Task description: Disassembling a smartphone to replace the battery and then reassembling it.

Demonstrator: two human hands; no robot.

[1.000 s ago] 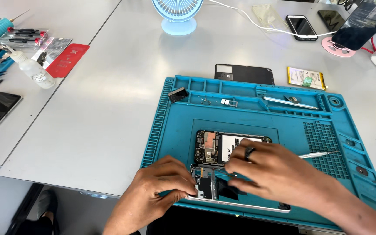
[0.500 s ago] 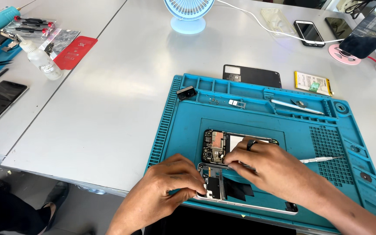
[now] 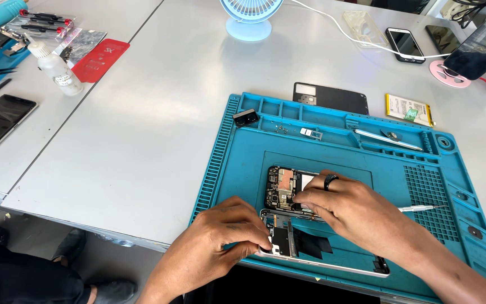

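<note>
- The left hand grips the near left corner of an opened phone frame, fingers curled and pinched together on its edge.
- The right hand, with a dark ring on one finger, lies across the middle of the frame; its fingertips are drawn together and press down at the lower edge of the circuit board. Whether they pinch a small part there cannot be told.
- The phone frame lies flat in the sunken middle of a teal work mat, near the mat's front edge, with the circuit board just beyond it.
- A thin metal tool lies on the mat just right of the right hand.
- In the mat's far trays sit a small black part, a small metal piece and a pair of tweezers.
- Just behind the mat on the white table lie a black back cover and a yellow battery.
- Farther off stand a light blue fan and, to the left, a small squeeze bottle beside a red card.
</note>
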